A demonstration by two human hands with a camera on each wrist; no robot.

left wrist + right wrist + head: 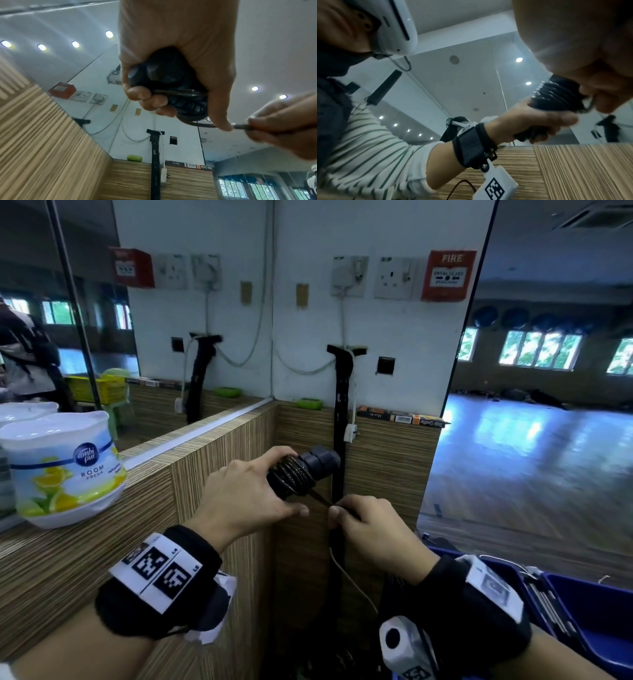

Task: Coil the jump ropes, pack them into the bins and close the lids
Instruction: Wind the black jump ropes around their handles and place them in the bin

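Mid-frame: left hand (239,494) curled tight round jump rope handles (308,470), cord wound on them. Right hand (373,529) just beside, pinching the free cord (320,497) end taut.

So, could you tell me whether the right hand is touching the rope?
Touching. The left wrist view shows the right hand pinching the rope between fingertips, just past the coil gripped by the left hand.

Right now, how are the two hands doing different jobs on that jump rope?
The left hand grips the black handles with the coils wound round them; the right hand only pinches the loose cord. The left hand is higher, the right hand lower and nearer the blue bin. Both hold the same rope.
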